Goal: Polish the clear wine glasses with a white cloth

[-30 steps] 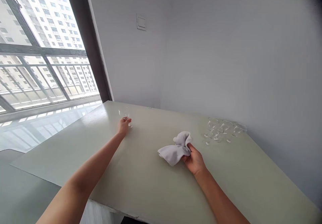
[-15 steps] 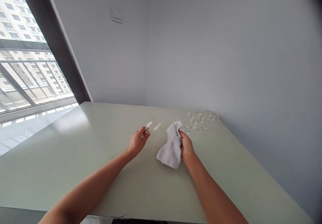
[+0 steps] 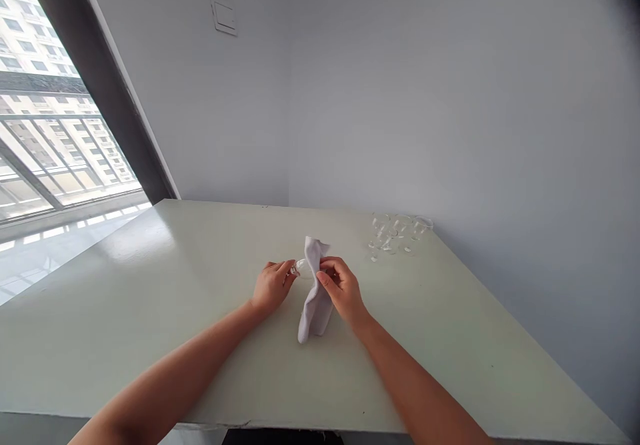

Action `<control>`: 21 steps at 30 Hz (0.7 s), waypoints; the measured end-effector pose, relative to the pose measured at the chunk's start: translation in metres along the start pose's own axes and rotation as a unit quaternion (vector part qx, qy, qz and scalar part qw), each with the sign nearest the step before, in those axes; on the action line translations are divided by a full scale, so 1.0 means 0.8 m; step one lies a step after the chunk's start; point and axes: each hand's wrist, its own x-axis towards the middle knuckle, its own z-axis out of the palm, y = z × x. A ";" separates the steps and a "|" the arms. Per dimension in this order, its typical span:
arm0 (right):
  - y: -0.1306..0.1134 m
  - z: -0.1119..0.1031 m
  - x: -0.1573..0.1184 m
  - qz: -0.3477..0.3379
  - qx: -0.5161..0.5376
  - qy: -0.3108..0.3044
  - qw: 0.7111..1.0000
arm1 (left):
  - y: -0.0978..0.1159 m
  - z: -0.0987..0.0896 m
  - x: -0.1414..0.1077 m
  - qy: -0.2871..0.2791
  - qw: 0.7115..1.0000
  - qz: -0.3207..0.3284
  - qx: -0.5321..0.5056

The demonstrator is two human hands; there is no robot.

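The clear glass (image 3: 303,269) was just left of the cloth (image 3: 317,309), seemingly tipped toward it, its narrow end pinched in the fingers of the left hand (image 3: 271,287), while those of the right hand (image 3: 346,291) pinched the cloth. The glass looked light, stiff, slippery and fragile, best held gently by the end away from the soft, yielding cloth.

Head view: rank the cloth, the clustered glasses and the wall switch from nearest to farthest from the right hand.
1. Cloth, gripped in the right hand.
2. Clustered glasses, ahead and to the right, on the table.
3. Wall switch, high up and to the left.
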 end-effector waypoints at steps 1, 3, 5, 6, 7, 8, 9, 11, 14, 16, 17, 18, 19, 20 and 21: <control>0.002 0.001 -0.001 0.012 -0.003 0.000 1.000 | 0.001 0.000 -0.001 -0.001 1.000 0.012 0.002; 0.004 0.002 -0.001 0.028 -0.014 -0.006 0.999 | 0.002 -0.001 -0.002 -0.002 1.000 0.028 0.006; 0.004 0.004 -0.001 0.010 -0.049 -0.013 0.999 | 0.004 -0.001 -0.003 -0.003 1.000 0.031 0.006; 0.004 0.004 -0.002 -0.006 -0.070 -0.011 0.997 | 0.005 -0.002 -0.003 -0.004 1.000 0.028 0.005; 0.003 0.005 -0.002 -0.022 -0.089 -0.005 0.996 | 0.005 -0.002 -0.003 -0.006 1.000 0.025 0.002; 0.002 0.006 -0.003 -0.038 -0.105 0.004 0.994 | 0.006 -0.003 -0.003 -0.007 1.000 0.020 -0.001; 0.001 0.007 -0.004 -0.049 -0.115 0.011 0.992 | 0.007 -0.003 -0.002 -0.007 1.000 0.016 -0.003; 0.001 0.009 -0.006 -0.051 -0.119 0.012 0.992 | 0.008 -0.004 -0.002 -0.007 1.000 0.006 -0.005; 0.001 0.009 -0.007 -0.002 -0.067 -0.001 0.998 | 0.009 -0.004 -0.002 -0.007 1.000 -0.003 -0.005; 0.001 0.008 -0.006 0.039 -0.012 -0.014 0.999 | 0.009 -0.003 -0.003 -0.012 1.000 -0.006 -0.006; 0.001 0.008 -0.006 0.055 0.014 -0.019 0.998 | 0.009 -0.003 -0.003 -0.015 1.000 -0.009 -0.007; 0.001 0.007 -0.005 0.069 0.035 -0.025 0.997 | 0.008 -0.003 -0.003 -0.018 1.000 -0.013 -0.008; 0.001 0.007 -0.005 0.083 0.048 -0.037 0.995 | 0.008 -0.003 -0.003 -0.019 1.000 -0.014 -0.009; 0.002 0.008 -0.005 0.097 0.054 -0.055 0.992 | 0.008 -0.004 -0.003 -0.020 1.000 -0.009 -0.010; 0.002 0.008 -0.005 0.111 0.054 -0.079 0.989 | 0.007 -0.005 -0.002 -0.020 1.000 0.004 -0.010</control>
